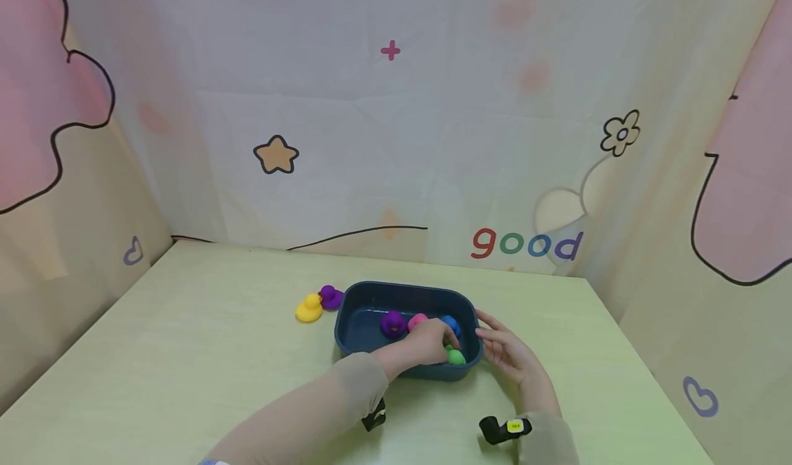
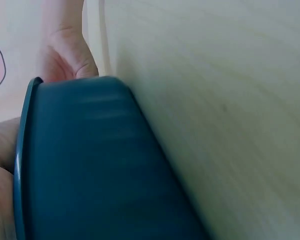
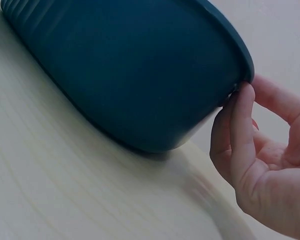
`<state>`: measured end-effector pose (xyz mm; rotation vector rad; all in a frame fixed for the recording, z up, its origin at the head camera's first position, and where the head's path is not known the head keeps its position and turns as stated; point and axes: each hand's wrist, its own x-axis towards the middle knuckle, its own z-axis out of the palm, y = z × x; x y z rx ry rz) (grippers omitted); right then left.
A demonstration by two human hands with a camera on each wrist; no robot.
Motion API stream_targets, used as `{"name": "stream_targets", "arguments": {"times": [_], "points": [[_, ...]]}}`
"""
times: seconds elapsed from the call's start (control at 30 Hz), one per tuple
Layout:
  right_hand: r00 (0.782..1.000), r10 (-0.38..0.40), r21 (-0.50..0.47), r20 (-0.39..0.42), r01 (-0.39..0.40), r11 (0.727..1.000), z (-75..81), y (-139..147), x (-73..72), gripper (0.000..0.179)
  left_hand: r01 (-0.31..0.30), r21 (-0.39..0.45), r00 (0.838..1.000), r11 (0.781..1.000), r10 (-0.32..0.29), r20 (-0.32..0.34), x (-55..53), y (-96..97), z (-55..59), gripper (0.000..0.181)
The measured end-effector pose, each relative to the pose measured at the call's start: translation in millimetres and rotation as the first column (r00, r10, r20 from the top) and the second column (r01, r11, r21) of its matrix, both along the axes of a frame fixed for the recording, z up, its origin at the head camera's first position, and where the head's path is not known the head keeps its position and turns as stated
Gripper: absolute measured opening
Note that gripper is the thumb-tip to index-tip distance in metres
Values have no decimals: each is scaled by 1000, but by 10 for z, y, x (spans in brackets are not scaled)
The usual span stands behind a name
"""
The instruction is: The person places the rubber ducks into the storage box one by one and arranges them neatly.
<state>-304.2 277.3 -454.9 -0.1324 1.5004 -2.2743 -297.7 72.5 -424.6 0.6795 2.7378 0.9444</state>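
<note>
Lying in the lower right corner of a dark teal-blue plastic tub (image 1: 359, 327), near the middle of the head view, a small light-green toy (image 1: 456, 357) is partly covered by the left hand (image 1: 428, 341). That hand reaches in from the lower left with its fingers bent down at the green toy; whether they pinch it or only touch it cannot be told. Also in the tub are a round-headed purple toy duck (image 1: 393, 324) left of the hand, a bright pink toy (image 1: 418, 320) whose lower part the hand hides, and a blue toy (image 1: 450, 324) half hidden behind the fingers. The right hand (image 1: 510, 355), its fingers loosely extended, rests its fingertips against the tub's right end, just under the rim in the right wrist view. Both wrist views show mainly the tub's outer wall, which hides the contents; the left one cuts off the near hand at its left edge. Just beyond the tub's left end, a yellow toy duck (image 1: 309, 309) and a second purple toy duck (image 1: 331, 298) sit on the pale bench (image 1: 185, 355).
</note>
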Motion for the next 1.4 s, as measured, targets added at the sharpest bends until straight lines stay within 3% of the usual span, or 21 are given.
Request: {"name": "stream_targets", "arguments": {"times": [0.2, 0.4, 0.5, 0.63, 0.73, 0.83, 1.0, 1.07, 1.27, 1.4], "points": [[1000, 3, -1, 6, -3, 1000, 19, -30, -1, 57, 39, 103, 999, 994, -40, 11, -34, -208, 167, 28], [1000, -10, -22, 20, 11, 1000, 17, -39, -20, 38, 34, 235, 998, 971, -22, -51, -129, -547, 385, 25], [1000, -11, -31, 27, 12, 999, 21, -35, -17, 35, 4, 297, 998, 955, 17, -67, -172, -759, 465, 25], [999, -14, -33, 30, 15, 999, 40, -34, 5, 36, -59, 411, 992, 910, 100, -80, -240, -1051, 517, 26], [999, -18, -23, 30, 19, 1000, 53, -35, 23, 35, -130, 471, 978, 873, 191, -85, -285, -1278, 514, 30], [999, -20, -16, 30, 20, 1000, 61, -36, 37, 34, -226, 507, 952, 832, 299, -66, -312, -1500, 480, 34], [999, -17, -27, 41, 18, 999, 53, -36, 40, 36, -404, 556, 896, 726, 436, 83, -317, -1818, 369, 44], [999, -16, -27, 43, 17, 1000, 44, -33, 35, 37, -449, 568, 878, 690, 459, 137, -318, -1921, 310, 47], [999, -27, 9, 20, 27, 1000, 8, -8, 14, 34, -521, 584, 841, 622, 490, 228, -319, -2128, 149, 51], [999, -28, 5, 20, 28, 1000, -1, -16, 0, 35, -562, 576, 819, 593, 495, 290, -315, -2195, 55, 51]]}}
